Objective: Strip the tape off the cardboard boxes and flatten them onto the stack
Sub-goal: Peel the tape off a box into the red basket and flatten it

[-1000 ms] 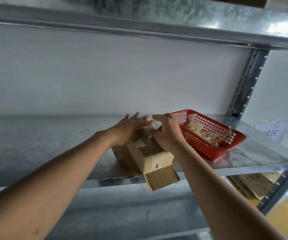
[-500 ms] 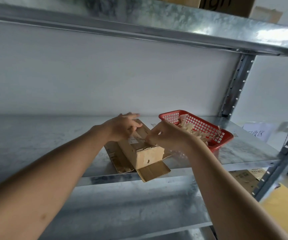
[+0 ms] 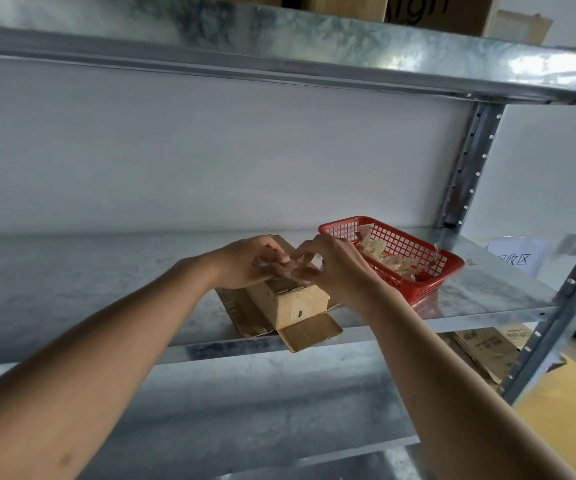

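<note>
Both hands on a small box

The left hand [image 3: 245, 261] and right hand [image 3: 335, 268] pinch at tape [image 3: 281, 268] atop the cardboard box [image 3: 297, 303] — on the metal shelf [image 3: 89, 289], beside a red basket [image 3: 428, 271].

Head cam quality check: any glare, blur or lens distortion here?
Head view: glare on the upper shelf at right; fingertips of both hands smear with motion blur over the cardboard box; wide-angle bowing tilts the shelf upright; the forearms are soft, near the lens.
</note>
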The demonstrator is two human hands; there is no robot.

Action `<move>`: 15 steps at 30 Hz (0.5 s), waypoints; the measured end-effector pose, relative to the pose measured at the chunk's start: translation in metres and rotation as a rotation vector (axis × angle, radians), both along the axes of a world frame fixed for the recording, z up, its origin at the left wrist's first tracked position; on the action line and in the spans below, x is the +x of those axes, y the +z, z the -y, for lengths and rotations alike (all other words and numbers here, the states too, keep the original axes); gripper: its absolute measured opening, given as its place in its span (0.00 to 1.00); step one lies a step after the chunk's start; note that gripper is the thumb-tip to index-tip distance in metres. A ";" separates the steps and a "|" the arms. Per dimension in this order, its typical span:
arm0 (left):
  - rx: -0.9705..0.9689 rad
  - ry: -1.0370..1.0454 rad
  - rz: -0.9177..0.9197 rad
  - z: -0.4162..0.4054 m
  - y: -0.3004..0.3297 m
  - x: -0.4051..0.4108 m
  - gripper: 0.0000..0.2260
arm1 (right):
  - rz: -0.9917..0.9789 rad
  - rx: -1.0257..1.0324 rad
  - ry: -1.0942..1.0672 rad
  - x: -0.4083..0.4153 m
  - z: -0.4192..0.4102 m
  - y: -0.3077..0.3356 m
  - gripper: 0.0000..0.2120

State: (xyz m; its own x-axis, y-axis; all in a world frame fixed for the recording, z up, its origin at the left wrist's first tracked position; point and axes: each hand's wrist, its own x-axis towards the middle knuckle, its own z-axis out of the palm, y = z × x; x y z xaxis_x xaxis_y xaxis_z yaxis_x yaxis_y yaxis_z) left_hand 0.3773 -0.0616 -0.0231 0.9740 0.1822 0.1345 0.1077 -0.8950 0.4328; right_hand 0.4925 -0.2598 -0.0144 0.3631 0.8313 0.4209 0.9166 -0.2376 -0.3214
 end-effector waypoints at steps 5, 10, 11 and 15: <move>-0.061 -0.014 -0.007 -0.001 -0.005 -0.002 0.17 | 0.061 0.023 -0.064 -0.008 -0.010 -0.004 0.07; -0.178 -0.018 -0.008 -0.006 -0.008 0.001 0.18 | 0.037 -0.167 -0.003 -0.007 -0.009 -0.003 0.14; -0.189 -0.026 0.009 -0.005 -0.008 0.001 0.18 | 0.068 -0.170 -0.013 -0.005 -0.009 -0.003 0.10; -0.107 -0.037 0.006 -0.003 -0.008 -0.004 0.19 | 0.201 -0.058 -0.050 -0.007 -0.010 -0.004 0.10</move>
State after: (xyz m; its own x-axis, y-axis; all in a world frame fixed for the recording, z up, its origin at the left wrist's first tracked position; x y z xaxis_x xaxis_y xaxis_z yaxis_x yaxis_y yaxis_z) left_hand 0.3738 -0.0588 -0.0311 0.9795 0.1600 0.1221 0.0728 -0.8471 0.5264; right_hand 0.4853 -0.2501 -0.0183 0.3185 0.8392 0.4407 0.9474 -0.2975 -0.1181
